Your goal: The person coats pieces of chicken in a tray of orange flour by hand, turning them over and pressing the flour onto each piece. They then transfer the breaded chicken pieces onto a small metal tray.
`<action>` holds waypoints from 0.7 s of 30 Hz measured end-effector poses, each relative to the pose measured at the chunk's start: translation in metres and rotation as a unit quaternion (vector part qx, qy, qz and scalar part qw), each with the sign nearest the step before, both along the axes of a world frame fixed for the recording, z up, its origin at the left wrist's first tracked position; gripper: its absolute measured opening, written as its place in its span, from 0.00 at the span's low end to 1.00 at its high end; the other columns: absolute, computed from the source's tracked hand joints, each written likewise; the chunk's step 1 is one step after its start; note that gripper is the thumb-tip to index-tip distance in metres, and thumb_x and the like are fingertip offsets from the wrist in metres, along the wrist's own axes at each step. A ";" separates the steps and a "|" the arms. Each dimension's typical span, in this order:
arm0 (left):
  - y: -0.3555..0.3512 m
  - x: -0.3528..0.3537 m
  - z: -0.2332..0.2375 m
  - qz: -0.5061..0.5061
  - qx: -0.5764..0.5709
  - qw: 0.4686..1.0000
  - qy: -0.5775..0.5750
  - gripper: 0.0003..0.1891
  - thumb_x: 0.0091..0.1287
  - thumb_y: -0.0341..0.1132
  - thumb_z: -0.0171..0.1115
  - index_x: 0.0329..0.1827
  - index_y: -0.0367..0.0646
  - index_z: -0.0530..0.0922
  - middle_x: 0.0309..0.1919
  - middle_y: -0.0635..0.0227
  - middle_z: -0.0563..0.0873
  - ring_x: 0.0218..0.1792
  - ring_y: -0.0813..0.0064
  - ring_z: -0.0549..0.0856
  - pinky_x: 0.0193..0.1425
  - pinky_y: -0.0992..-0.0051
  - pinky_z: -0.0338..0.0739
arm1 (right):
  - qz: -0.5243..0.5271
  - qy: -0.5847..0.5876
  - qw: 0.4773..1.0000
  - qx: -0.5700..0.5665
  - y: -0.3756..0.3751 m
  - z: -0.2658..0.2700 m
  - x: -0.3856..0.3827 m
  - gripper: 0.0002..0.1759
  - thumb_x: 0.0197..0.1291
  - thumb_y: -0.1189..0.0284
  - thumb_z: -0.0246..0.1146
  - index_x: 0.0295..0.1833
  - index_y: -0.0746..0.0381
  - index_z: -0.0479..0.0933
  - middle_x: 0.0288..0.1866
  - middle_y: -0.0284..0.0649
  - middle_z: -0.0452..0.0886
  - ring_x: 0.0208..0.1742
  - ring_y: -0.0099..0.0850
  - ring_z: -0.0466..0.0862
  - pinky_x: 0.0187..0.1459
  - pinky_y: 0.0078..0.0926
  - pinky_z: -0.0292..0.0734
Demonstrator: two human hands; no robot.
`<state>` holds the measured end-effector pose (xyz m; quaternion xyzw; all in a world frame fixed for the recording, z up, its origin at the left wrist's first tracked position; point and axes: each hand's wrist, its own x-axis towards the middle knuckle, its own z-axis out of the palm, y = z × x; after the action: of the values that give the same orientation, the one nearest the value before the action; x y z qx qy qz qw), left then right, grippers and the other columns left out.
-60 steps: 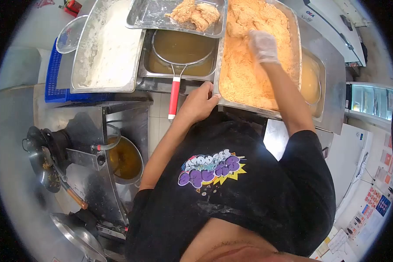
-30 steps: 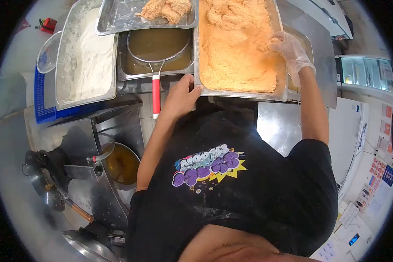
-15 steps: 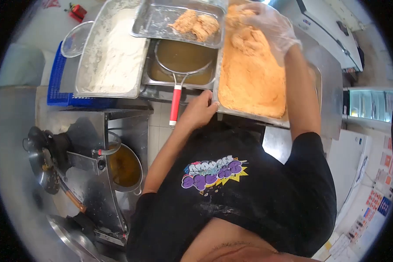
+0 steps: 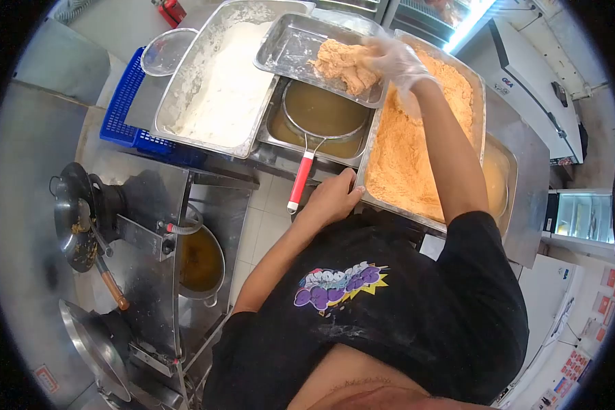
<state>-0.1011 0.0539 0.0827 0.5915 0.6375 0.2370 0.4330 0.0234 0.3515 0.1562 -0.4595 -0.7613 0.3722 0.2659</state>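
My right hand [image 4: 398,63], in a clear plastic glove, is at the right end of a small metal tray [image 4: 287,61], its fingers closed against the coated pieces [image 4: 345,65] there. Orange breading [image 4: 400,160] fills a deep metal pan under my right forearm. My bare left hand [image 4: 335,196] has its fingers closed on the near left corner of that pan [image 4: 406,217]. Between the pans, a strainer with a red handle [image 4: 301,181] sits in a container of cloudy liquid [image 4: 324,113].
A pan of white flour [image 4: 225,85] stands at the left beside a blue basket [image 4: 119,102]. Lower left are a wok [image 4: 72,219], a pot of brown oil [image 4: 201,260] and a metal lid [image 4: 92,348]. Another pan of liquid [image 4: 497,179] is at the right.
My right hand has moved from the breading to the small tray, where the pieces now form a larger pile. The view has shifted, and my left hand remains at the pan corner.
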 end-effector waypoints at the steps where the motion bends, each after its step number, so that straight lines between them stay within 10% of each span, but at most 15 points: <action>1: -0.001 0.000 0.007 -0.002 -0.001 1.000 0.000 0.18 0.73 0.45 0.66 0.47 0.36 0.77 0.36 0.46 0.86 0.42 0.45 0.86 0.46 0.53 0.78 | -0.038 0.060 0.995 -0.067 -0.008 0.012 0.010 0.31 0.65 0.65 0.69 0.72 0.65 0.77 0.64 0.44 0.84 0.66 0.37 0.82 0.69 0.34 0.75; 5: 0.009 0.013 0.046 0.006 0.122 0.990 0.073 0.19 0.72 0.47 0.67 0.45 0.37 0.77 0.37 0.47 0.86 0.43 0.43 0.86 0.47 0.50 0.78 | -0.141 0.217 0.953 -0.157 -0.057 0.026 0.069 0.32 0.73 0.59 0.67 0.74 0.67 0.74 0.74 0.52 0.75 0.72 0.47 0.78 0.74 0.41 0.71; 10: 0.063 0.084 0.061 -0.048 0.326 0.943 0.031 0.18 0.73 0.47 0.65 0.45 0.38 0.78 0.40 0.48 0.87 0.44 0.44 0.86 0.49 0.48 0.80 | -0.315 0.520 0.719 -0.337 -0.114 -0.032 0.102 0.54 0.75 0.38 0.58 0.87 0.64 0.46 0.86 0.62 0.51 0.87 0.56 0.55 0.82 0.50 0.57; 16: 0.082 0.126 0.056 -0.187 0.262 0.947 0.021 0.14 0.75 0.43 0.58 0.40 0.40 0.78 0.32 0.48 0.87 0.37 0.41 0.87 0.43 0.46 0.80 | -0.326 0.498 0.739 -0.316 -0.147 -0.047 0.137 0.67 0.68 0.33 0.63 0.88 0.64 0.32 0.88 0.62 0.29 0.87 0.64 0.47 0.82 0.56 0.55; 20: 0.077 0.133 0.043 -0.224 0.234 0.946 -0.020 0.13 0.75 0.42 0.57 0.40 0.39 0.78 0.33 0.48 0.88 0.38 0.41 0.87 0.43 0.45 0.80 | -0.388 0.448 0.760 -0.268 -0.134 -0.065 0.150 0.59 0.67 0.38 0.67 0.87 0.65 0.50 0.86 0.61 0.51 0.82 0.57 0.63 0.76 0.51 0.67; 21: 0.078 0.135 0.039 -0.208 0.211 0.955 -0.015 0.13 0.75 0.42 0.57 0.41 0.39 0.79 0.33 0.47 0.88 0.38 0.40 0.87 0.43 0.45 0.80 | -0.372 0.286 0.853 -0.229 -0.125 -0.071 0.155 0.49 0.67 0.42 0.68 0.80 0.65 0.63 0.76 0.58 0.67 0.74 0.51 0.73 0.68 0.47 0.73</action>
<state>0.0339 0.1318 0.1217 0.7851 0.4296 0.2799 0.3474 0.1786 0.2266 0.0853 -0.6297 -0.3172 0.5239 0.4778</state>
